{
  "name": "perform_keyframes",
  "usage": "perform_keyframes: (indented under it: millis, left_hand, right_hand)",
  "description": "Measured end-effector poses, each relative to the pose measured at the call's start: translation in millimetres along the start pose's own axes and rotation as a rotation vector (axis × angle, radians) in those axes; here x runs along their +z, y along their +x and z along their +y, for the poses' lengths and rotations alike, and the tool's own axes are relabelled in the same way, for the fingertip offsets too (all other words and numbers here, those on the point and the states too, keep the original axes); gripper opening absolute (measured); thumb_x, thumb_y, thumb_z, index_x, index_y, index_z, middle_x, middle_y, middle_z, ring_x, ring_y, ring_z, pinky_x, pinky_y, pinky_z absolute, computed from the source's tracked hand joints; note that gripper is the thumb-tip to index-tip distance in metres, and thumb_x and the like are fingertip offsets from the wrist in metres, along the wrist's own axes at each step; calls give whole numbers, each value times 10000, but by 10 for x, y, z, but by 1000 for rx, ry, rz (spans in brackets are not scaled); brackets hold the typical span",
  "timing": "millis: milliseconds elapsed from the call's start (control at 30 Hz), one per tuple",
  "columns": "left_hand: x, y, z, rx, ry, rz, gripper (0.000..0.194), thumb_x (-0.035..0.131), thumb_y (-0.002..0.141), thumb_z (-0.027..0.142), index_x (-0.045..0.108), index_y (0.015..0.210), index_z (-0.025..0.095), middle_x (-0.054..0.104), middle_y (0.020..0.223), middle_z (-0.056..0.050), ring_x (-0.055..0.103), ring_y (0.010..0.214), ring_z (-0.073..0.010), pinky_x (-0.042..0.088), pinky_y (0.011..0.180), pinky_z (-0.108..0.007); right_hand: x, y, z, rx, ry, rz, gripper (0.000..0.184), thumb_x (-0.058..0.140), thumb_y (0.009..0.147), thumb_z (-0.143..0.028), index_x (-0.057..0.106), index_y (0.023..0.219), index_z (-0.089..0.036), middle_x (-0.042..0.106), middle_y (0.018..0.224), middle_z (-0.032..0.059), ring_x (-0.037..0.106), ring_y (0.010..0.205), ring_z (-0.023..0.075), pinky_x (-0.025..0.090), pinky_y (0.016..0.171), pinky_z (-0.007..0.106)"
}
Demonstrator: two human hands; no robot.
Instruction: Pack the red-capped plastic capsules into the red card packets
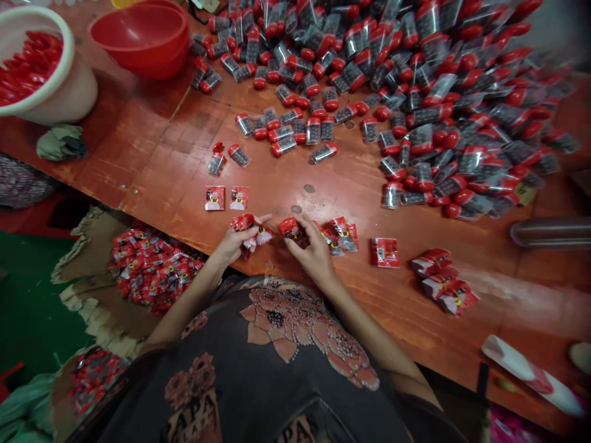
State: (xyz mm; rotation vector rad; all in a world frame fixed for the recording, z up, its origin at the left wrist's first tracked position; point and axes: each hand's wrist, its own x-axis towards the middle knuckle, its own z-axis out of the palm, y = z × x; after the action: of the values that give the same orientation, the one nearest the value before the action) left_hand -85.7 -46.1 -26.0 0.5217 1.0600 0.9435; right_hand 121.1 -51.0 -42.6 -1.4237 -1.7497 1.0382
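Note:
My left hand (pixel 229 245) is closed around a bunch of small red printed packets (pixel 247 229) at the table's front edge. Close beside it, my right hand (pixel 316 253) has its thumb and fingers around a red printed piece (pixel 289 227), partly hidden by the fingers. Just right of that hand lies a small pile of similar packets (pixel 342 235). Two flat red-and-white square cards (pixel 215 198) lie side by side beyond my left hand. Another red square card (pixel 385 253) rests farther right.
A large heap of clear tubes with red caps (pixel 415 92) covers the far side. Red bowls (pixel 138 37) and a white bucket (pixel 69 67) of red parts stand at left. More packets (pixel 447 283) lie at right; a torn carton (pixel 87 277) full of packets is below left.

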Motion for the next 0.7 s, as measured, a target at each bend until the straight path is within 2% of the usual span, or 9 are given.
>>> perform_keyframes:
  millis: [67, 167, 300, 433, 533, 700]
  left_hand:
    - [49, -99, 1, 16, 103, -51, 161, 748, 714, 303, 688, 827, 205, 695, 1168, -97, 512, 447, -54, 371, 392, -201]
    - [157, -198, -36, 66, 229, -98, 131, 722, 749, 314, 703, 835, 217, 710, 1090, -78, 507, 447, -57, 411, 432, -219]
    - [241, -201, -121, 126, 292, -109, 163, 729, 750, 322, 703, 860, 204, 696, 908, -38, 508, 459, -63, 423, 447, -218]
    - [227, -191, -190, 172, 377, -172, 189, 702, 783, 339, 690, 902, 192, 650, 784, 5, 501, 463, -60, 425, 469, -211]
    - [225, -239, -188, 205, 444, -191, 169, 673, 814, 337, 693, 904, 194, 657, 799, -1, 513, 496, -65, 429, 510, -218]
    - [247, -335, -131, 239, 512, -222, 141, 685, 801, 323, 726, 850, 197, 706, 867, -49, 634, 807, -159, 484, 774, -304]
  right_hand:
    - [-8, -23, -52, 78, 201, 2, 598, 620, 846, -303, 401, 1402, -327, 544, 1367, 71, 545, 1221, 274, 468, 1008, 471]
    - [5, -54, -93, 159, 417, -62, 621, 648, 824, -299, 397, 1390, -330, 571, 1330, 71, 602, 1147, 261, 527, 941, 432]
    - [39, -100, -78, 143, 530, -61, 532, 636, 828, -279, 447, 1322, -336, 602, 1264, 55, 644, 1040, 235, 557, 874, 406]
    - [16, -162, -89, 188, 527, -51, 398, 570, 891, -345, 486, 1280, -331, 614, 1194, 52, 650, 976, 212, 563, 812, 376]
    - [-55, -209, -113, 178, 456, -78, 431, 576, 894, -362, 491, 1317, -367, 614, 1182, 45, 644, 955, 210, 556, 803, 378]
    - [-189, -269, -83, 98, 295, -173, 349, 628, 871, -368, 606, 1219, -377, 664, 1118, 29, 646, 935, 217, 534, 842, 415]
